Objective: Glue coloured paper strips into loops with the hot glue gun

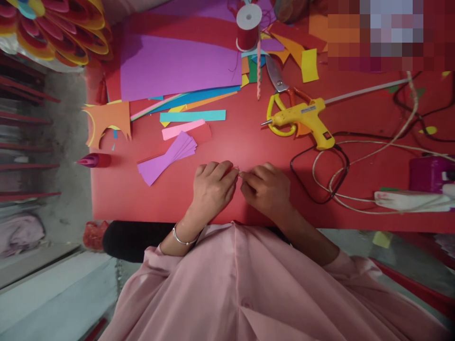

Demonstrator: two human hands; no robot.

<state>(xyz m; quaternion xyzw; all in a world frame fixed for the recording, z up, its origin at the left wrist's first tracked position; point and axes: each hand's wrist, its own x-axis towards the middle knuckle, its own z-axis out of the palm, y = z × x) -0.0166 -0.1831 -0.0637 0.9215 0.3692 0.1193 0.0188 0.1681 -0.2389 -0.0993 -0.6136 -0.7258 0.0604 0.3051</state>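
My left hand (215, 187) and my right hand (266, 187) meet fingertip to fingertip low over the front of the red table (117, 196). Both are closed in a pinch. A small reddish-pink bit shows between the fingertips, but most of it is hidden and its kind is unclear. Just left of my left hand lies a fanned stack of purple paper strips (167, 158). Behind it are pink paper strips (185, 129) and a turquoise paper strip (194, 115). Nearest to my right hand is a yellow hot glue gun (307, 118), its nozzle pointing left.
Scissors (279, 80) lie partly under the glue gun. A thread spool (248, 31) and a pencil (259, 71) are by the large purple sheet (177, 68). Orange paper scraps (110, 121) lie left. Looped cords (330, 187) and a white power strip (408, 201) occupy the right.
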